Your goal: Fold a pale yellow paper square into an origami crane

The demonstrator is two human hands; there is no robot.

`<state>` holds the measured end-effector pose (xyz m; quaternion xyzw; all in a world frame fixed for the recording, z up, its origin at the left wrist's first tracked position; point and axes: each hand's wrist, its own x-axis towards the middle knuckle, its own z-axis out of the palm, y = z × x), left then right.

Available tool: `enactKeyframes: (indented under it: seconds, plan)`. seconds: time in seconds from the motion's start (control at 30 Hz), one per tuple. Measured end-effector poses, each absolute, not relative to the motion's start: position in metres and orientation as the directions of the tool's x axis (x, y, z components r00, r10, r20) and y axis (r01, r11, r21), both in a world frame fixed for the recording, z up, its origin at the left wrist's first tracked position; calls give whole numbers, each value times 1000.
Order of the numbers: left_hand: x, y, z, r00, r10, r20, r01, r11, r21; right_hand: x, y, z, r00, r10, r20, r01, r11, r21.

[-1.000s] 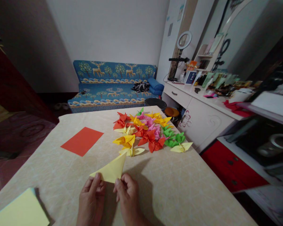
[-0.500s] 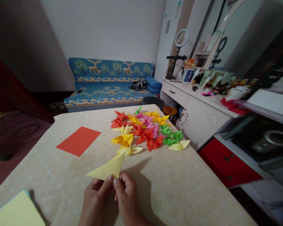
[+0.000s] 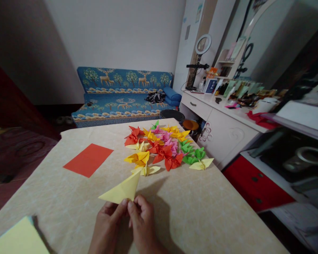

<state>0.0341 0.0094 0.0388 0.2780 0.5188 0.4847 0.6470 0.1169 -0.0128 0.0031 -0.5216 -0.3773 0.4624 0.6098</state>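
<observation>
A pale yellow sheet of folded origami paper (image 3: 123, 188), triangular in outline, is held up just above the table. My left hand (image 3: 110, 220) pinches its lower edge between thumb and fingers. Close beside it, my right hand (image 3: 142, 218) pinches the same edge near the right corner, the two thumbs almost touching. Parts of the fingers are hidden behind the paper and the thumbs. Beyond the paper lie several folded paper cranes in red (image 3: 163, 152), yellow, green (image 3: 198, 153) and pink.
A flat red paper square (image 3: 89, 159) lies on the cloth-covered table (image 3: 201, 211) to the left. At the near left corner is a stack of pale yellow paper (image 3: 21, 238). A blue patterned sofa (image 3: 122, 95) stands behind, and a white dresser (image 3: 225, 123) is at the right.
Both hands keep their pinch on the yellow paper, which has shifted only very slightly. The view has tilted a little; the cranes and red square stay put.
</observation>
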Motion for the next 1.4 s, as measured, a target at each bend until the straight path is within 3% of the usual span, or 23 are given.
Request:
enactKeyframes:
  seconds: [0.1,0.3,0.53,0.77,1.07,1.27,1.4]
  plan:
    - [34,9,37,9,919,-394,-305,377,874,117,-13,5,291,956,-29,-174,24,-984]
    - [24,17,28,-163,931,-328,-462,222,859,115,-13,4,265,964,-32,-174,16,-985]
    - [29,10,29,73,914,-400,-272,404,873,118,-13,5,292,956,-10,-164,40,-986]
    - [21,19,24,-162,930,-330,-439,232,868,116,-12,4,276,961,-18,-166,30,-986]
    - [34,10,38,66,922,-380,-283,383,879,117,-12,3,301,954,4,-173,58,-983]
    - [23,20,22,-112,927,-359,-456,273,847,117,-13,5,276,961,9,-168,57,-984]
    - [24,16,28,-115,932,-345,-405,273,873,118,-12,5,290,957,-7,-163,43,-986]
